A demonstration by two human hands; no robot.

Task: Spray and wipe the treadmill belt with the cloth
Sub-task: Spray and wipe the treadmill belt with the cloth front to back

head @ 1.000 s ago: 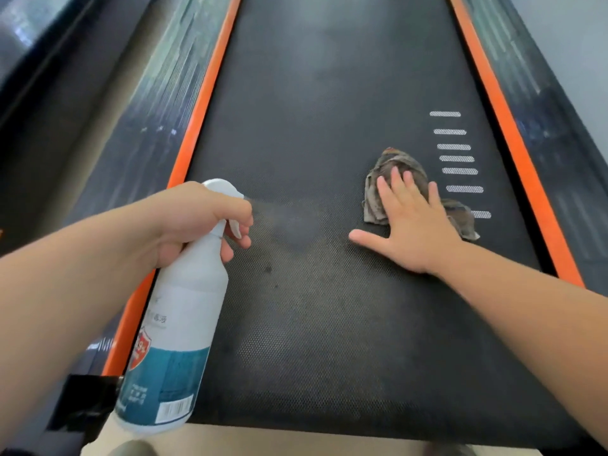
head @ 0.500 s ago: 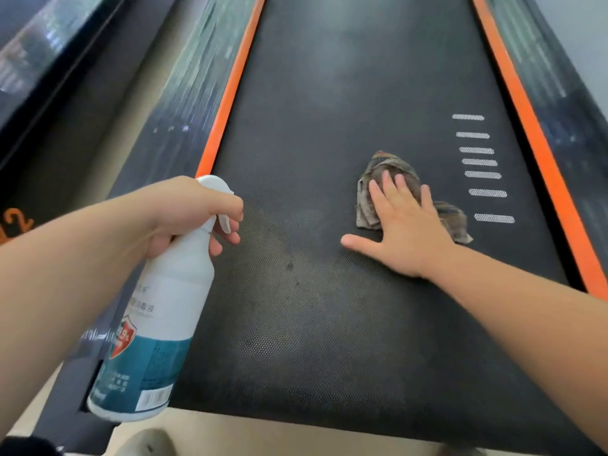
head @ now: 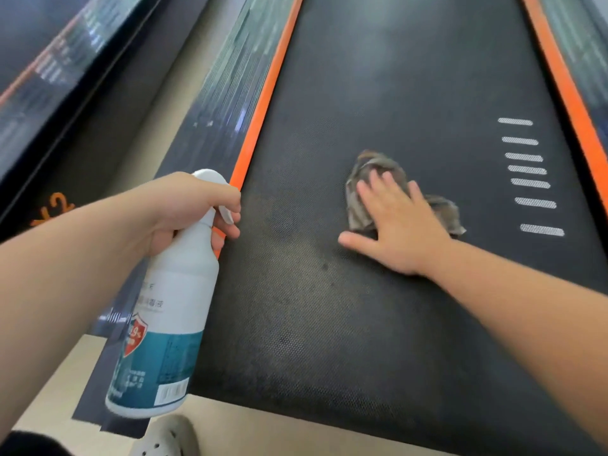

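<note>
A left hand (head: 184, 212) grips the neck of a white and teal spray bottle (head: 174, 307), fingers curled around the trigger. The label's text is too blurred to read. To its right, the right hand (head: 398, 225) lies flat, fingers straight, pressing a crumpled grey-brown cloth (head: 378, 162) onto the black treadmill belt (head: 394, 77). The cloth shows beyond the fingertips and past the little finger; its middle is hidden under the hand and its edges are blurred. An orange strip (head: 263, 103) runs just beyond the left hand. A pale shoe (head: 164, 436) is cut off below the bottle.
</note>
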